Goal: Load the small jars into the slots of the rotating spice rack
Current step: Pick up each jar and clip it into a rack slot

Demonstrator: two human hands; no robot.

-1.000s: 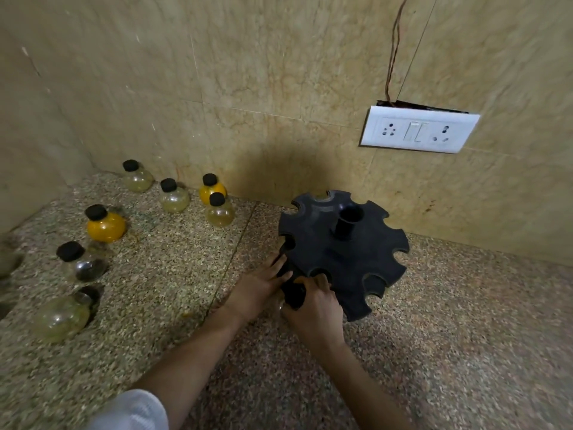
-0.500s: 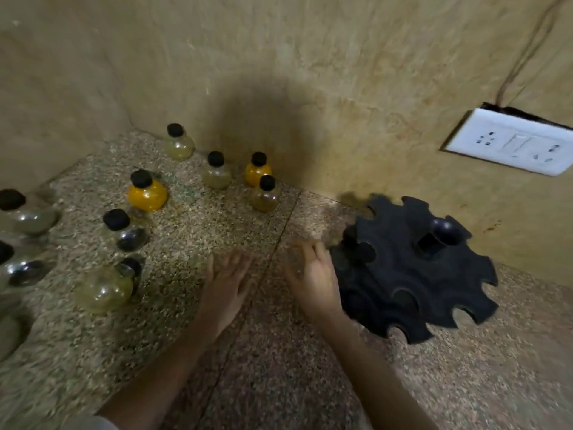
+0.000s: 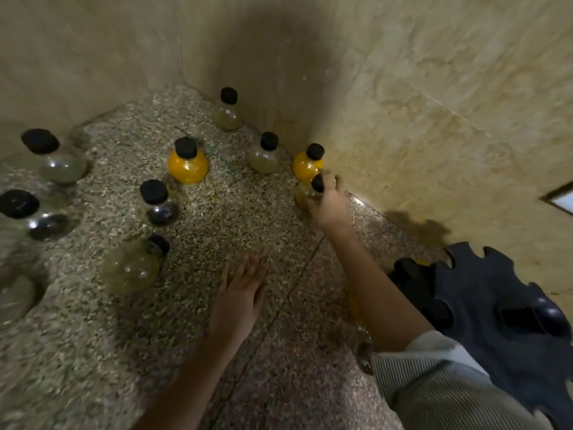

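Several small round jars with black caps stand on the speckled counter. My right hand [image 3: 330, 201] wraps around a pale olive jar [image 3: 305, 193] near the back wall, just in front of an orange jar [image 3: 305, 164]. Another orange jar [image 3: 187, 162] stands further left, and a pale jar [image 3: 128, 268] lies tipped on its side. My left hand [image 3: 240, 294] rests flat on the counter with fingers apart and nothing in it. The black notched spice rack [image 3: 502, 308] sits at the right, with a black-capped jar [image 3: 406, 270] at its left edge.
Tiled walls meet in a corner behind the jars. A white socket plate [image 3: 562, 201] shows at the right edge. Clear and dark-filled jars [image 3: 158, 204] crowd the left side of the counter [image 3: 93, 352]. My striped sleeve [image 3: 434, 380] covers part of the rack.
Both hands have left the rack. My right hand reached forward to the back wall and closed on the olive jar. The view swung left, pushing the rack to the right edge.
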